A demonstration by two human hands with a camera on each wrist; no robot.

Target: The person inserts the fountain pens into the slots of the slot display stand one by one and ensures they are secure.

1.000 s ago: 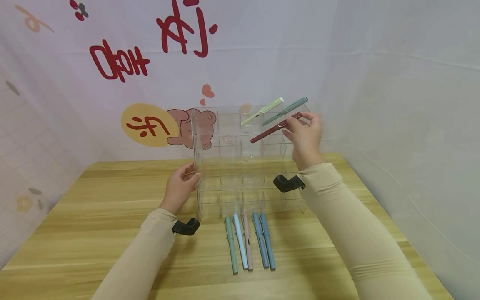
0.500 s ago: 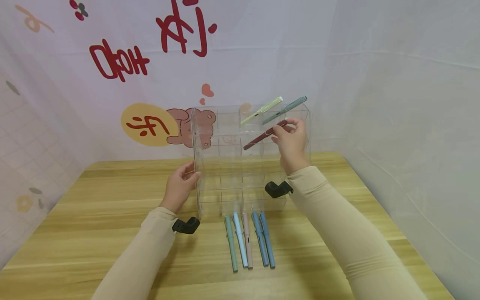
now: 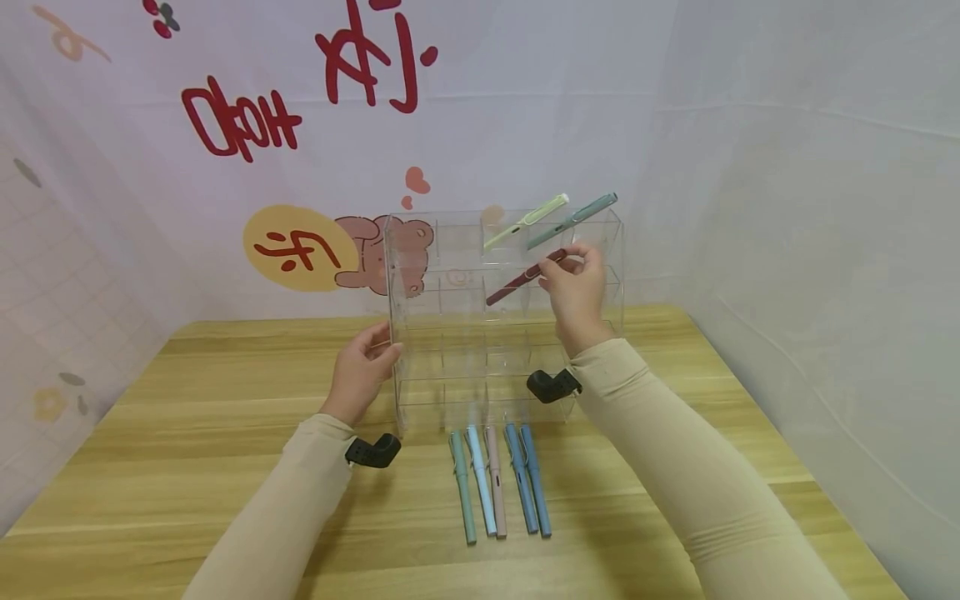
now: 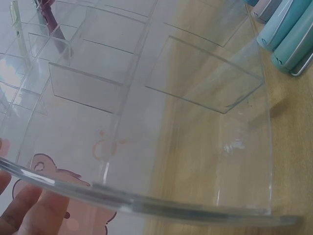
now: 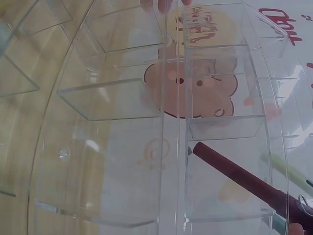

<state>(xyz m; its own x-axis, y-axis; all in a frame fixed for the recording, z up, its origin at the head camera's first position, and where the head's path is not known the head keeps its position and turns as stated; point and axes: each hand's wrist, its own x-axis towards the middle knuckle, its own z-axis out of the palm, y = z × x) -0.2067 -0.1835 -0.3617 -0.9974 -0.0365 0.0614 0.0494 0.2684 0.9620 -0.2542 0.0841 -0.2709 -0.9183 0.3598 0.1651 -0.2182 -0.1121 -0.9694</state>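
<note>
A clear acrylic rack with rows of small compartments stands upright on the table. My left hand holds its left side panel, thumb in front and fingers behind. Between thumb and fingers, my right hand pinches a dark red pen by its cap end. The pen slants down to the left, its lower end at a compartment in the second row from the top; in the right wrist view the dark red barrel overlaps that opening. Above it, a pale yellow-green pen and a grey-green pen lean out of top-row compartments.
On the wooden table before the rack lie a green pen, a light blue pen, a pinkish pen and two blue pens. White printed cloth hangs close behind and to the right.
My right hand has moved left and down with the dark red pen, bringing the pen's lower end to the second row. My left hand stays on the rack's side.
</note>
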